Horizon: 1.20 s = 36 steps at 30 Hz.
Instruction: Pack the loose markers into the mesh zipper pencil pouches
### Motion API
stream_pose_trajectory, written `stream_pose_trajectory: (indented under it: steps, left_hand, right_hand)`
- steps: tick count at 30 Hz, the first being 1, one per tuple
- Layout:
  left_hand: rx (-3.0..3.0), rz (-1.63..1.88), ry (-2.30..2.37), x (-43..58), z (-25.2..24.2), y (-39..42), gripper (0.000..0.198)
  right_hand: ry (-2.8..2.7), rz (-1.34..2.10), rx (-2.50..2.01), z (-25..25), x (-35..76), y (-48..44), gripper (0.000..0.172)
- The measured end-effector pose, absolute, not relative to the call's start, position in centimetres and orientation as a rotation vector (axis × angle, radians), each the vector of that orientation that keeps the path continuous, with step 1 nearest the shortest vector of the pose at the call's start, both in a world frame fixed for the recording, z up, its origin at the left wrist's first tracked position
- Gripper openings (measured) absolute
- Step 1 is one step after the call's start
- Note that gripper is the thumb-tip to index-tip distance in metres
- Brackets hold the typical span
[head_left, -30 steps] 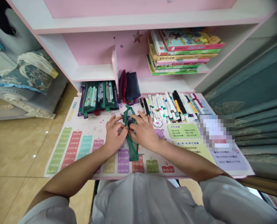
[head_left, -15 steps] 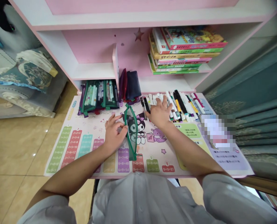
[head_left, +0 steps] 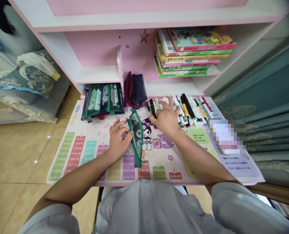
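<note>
My left hand (head_left: 120, 138) pinches the near side of a green-edged mesh zip pouch (head_left: 137, 139) between thumb and fingers. The pouch stands partly open on the desk mat. My right hand (head_left: 167, 116) rests over a row of markers, fingers spread, not closed round any of them. Its thumb is beside a black marker (head_left: 152, 109) at the left end of the row; whether they touch I cannot tell. To the right of this hand lie thick black markers (head_left: 188, 105) and white markers (head_left: 176, 101). Some pens are hidden beneath the palm.
Filled green mesh pouches (head_left: 93, 100) lie at the back left, beside dark blue (head_left: 138, 88) and red pouches (head_left: 128, 87). Books (head_left: 193, 58) are stacked on the shelf. A blurred phone-like object (head_left: 226, 138) lies at the right on the printed mat (head_left: 159, 162).
My right hand has shifted slightly left, and the black marker beside its thumb has turned a little, with a red end now showing. My left hand and the pouch stay put.
</note>
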<state>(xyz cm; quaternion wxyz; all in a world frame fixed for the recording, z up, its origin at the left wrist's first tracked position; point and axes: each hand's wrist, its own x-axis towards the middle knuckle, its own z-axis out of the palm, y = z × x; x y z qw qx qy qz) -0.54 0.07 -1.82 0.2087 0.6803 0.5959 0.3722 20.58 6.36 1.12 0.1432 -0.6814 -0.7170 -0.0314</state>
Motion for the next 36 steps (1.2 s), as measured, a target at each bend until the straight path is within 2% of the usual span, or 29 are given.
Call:
stream_pose_trajectory:
  steps: [7,13,27,32,36]
  left_hand:
    - [1.899,1.029,1.653,-0.5,-1.8,0.1,0.020]
    - [1.894,1.033,1.656,-0.4,-1.7,0.1,0.019]
    - [1.905,1.046,1.637,-0.5,-2.1,0.2,0.016]
    - [1.905,1.039,1.644,-0.4,-2.1,0.2,0.016]
    - [1.906,1.031,1.647,-0.4,-2.0,0.2,0.017]
  right_hand:
    - [-2.074,0.129,-1.712,4.0,19.4,3.3,0.028]
    - [-2.174,0.284,-1.540,4.2,18.0,1.2,0.028]
    - [-2.314,0.369,-1.534,2.0,16.1,0.8,0.027]
    - [-2.307,0.353,-1.559,1.6,15.6,0.8,0.032]
    - [-2.351,0.379,-1.628,1.2,15.5,1.1,0.028]
